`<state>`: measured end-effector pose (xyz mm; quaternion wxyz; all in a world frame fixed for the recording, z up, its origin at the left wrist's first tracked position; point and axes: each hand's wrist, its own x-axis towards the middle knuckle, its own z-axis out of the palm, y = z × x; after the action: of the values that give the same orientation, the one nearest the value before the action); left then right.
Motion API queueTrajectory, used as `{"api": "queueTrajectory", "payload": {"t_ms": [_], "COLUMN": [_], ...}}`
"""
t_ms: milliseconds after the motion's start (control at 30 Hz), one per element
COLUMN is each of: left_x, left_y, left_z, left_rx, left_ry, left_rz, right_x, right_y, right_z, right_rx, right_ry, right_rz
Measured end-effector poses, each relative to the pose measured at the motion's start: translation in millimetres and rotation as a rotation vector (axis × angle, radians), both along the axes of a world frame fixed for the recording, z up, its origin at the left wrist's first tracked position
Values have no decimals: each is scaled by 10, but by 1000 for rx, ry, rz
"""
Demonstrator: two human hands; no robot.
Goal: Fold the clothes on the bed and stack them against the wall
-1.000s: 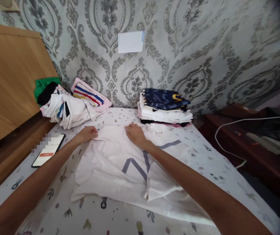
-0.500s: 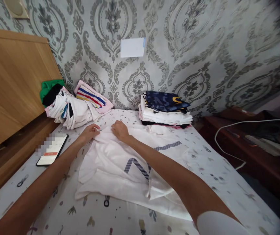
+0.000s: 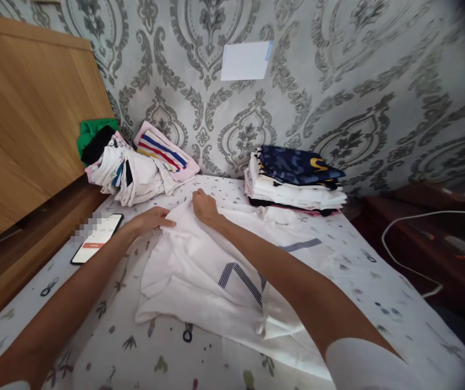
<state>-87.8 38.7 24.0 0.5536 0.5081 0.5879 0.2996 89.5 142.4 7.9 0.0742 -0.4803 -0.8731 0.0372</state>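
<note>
A white garment [image 3: 200, 271] with dark striped bands lies spread and wrinkled on the patterned white sheet [image 3: 135, 357]. At its upper left edge my left hand [image 3: 153, 219] pinches the cloth between thumb and fingers. My right hand [image 3: 205, 207] is closed on the garment's far edge, a little to the right and farther back, lifting the fabric into a small peak. The right forearm crosses over the garment and covers part of its striped band.
Left of the garment lies a phone [image 3: 98, 238]. A heap of clothes [image 3: 135, 173] rests by the wooden cabinet [image 3: 33, 108]. A folded stack [image 3: 293, 179] stands against the wall. At the right, a white cable [image 3: 394, 260] hangs over dark red furniture [image 3: 378, 216].
My right hand has raised the garment's far edge slightly, and my left hand has shifted a little nearer along the edge. The whole view has swung, moving the surroundings rightward.
</note>
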Motion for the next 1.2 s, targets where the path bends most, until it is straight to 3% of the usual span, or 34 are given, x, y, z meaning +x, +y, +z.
{"api": "queueTrajectory", "payload": {"t_ms": [100, 200, 367, 500, 567, 633, 733, 867, 1000, 1100, 1200], "left_x": [6, 33, -75, -213, -192, -74, 238, 623, 753, 758, 760], "left_y": [-118, -307, -649, -820, -892, -981, -1153, -1366, -1428, -1418, -1457], "left_z": [97, 159, 120, 91, 127, 194, 280, 223, 87, 76, 182], "left_rx": [-25, 43, -62, -80, 82, 300, 462, 504, 562, 555, 570], "left_ry": [-59, -172, -173, 159, 470, 718, 740, 610, 717, 777, 803], "left_rz": [-81, -71, -49, 53, 142, 150, -92, -482, -558, -581, -611], "right_x": [-27, -34, -25, 116, 315, 626, 1258, 2128, 2627, 2709, 2720], "right_y": [-13, -38, -56, -121, -233, -418, -801, -1357, -1778, -1958, -2105], "right_z": [-55, -92, -80, -23, 27, 101, 238, 364, 326, 242, 221], "right_rx": [-27, -40, -69, -121, -148, -175, -237, -364, -426, -365, -287], "right_ry": [12, 34, 74, 148, 237, 281, 210, 147, 87, 85, 154], "right_rz": [-26, -48, -40, 9, 106, 238, 356, 264, 154, 56, 7]}}
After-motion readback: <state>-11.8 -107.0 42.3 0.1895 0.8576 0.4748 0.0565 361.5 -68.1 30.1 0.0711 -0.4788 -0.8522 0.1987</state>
